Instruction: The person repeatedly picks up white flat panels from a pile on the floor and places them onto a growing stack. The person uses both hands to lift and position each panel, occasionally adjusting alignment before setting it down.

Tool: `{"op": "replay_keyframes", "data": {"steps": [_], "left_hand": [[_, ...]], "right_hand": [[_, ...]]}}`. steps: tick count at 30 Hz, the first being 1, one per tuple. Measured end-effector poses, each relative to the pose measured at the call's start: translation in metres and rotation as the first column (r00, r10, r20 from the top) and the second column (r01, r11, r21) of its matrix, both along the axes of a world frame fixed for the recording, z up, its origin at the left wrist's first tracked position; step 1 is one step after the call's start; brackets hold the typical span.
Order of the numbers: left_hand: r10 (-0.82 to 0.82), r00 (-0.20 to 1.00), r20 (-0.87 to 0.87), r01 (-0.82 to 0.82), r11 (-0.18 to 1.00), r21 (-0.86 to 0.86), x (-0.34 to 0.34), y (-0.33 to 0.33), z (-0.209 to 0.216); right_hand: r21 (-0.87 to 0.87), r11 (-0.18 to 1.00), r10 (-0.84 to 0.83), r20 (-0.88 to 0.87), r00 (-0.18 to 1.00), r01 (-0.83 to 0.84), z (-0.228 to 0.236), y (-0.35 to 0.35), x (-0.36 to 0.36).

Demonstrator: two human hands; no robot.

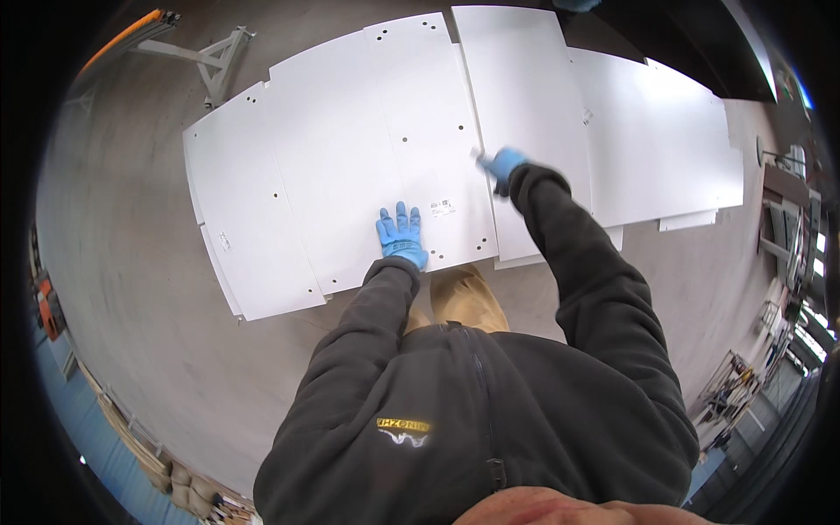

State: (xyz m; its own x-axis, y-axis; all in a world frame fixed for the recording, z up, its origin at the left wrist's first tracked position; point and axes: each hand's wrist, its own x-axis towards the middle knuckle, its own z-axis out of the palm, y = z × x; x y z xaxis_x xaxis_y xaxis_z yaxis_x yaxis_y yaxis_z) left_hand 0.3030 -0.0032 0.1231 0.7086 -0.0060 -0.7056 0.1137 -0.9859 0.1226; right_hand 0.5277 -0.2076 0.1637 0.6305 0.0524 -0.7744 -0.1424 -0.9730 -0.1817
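Observation:
My left hand, in a blue work glove, lies flat with fingers spread on a large white panel dotted with dark drilled holes. A small printed label is stuck on this panel, just right of that hand. My right hand, also gloved in blue and smeared by motion, is closed above the panel's right edge. From its fingers pokes a small pale thing, too blurred to name. Beside it, a second white panel overlaps its neighbours.
Further white panels spread to the right, some stacked with edges showing. Another labelled panel lies at the left. A grey metal stand is at the far left. Brown trousers show at the near panel edge. Racks with goods line the right side.

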Motion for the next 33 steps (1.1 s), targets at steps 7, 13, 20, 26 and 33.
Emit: {"op": "replay_keyframes", "data": {"steps": [7, 13, 20, 26, 33], "left_hand": [[-0.021, 0.999, 0.024, 0.02, 0.999, 0.035, -0.001, -0.006, -0.01], [-0.041, 0.998, 0.042, 0.039, 0.999, 0.036, 0.006, -0.007, -0.007], [-0.069, 0.997, -0.018, 0.07, 0.995, 0.072, 0.009, -0.012, -0.01], [-0.034, 0.999, -0.018, 0.035, 0.996, 0.08, 0.008, -0.01, -0.012], [-0.028, 0.997, -0.065, 0.034, 0.995, 0.097, 0.012, -0.011, -0.01]], "right_hand": [[0.283, 0.687, -0.705, 0.04, 0.708, 0.669, 0.016, -0.047, 0.178], [0.495, 0.861, 0.406, -0.526, 0.748, -0.119, 0.039, 0.018, 0.03], [0.466, 0.605, -0.745, 0.043, 0.666, 0.646, -0.027, -0.158, 0.096], [0.164, 0.72, -0.694, 0.185, 0.696, 0.674, -0.096, -0.245, 0.113], [0.094, 0.873, -0.471, 0.412, 0.78, 0.478, -0.119, -0.208, 0.082]]}}
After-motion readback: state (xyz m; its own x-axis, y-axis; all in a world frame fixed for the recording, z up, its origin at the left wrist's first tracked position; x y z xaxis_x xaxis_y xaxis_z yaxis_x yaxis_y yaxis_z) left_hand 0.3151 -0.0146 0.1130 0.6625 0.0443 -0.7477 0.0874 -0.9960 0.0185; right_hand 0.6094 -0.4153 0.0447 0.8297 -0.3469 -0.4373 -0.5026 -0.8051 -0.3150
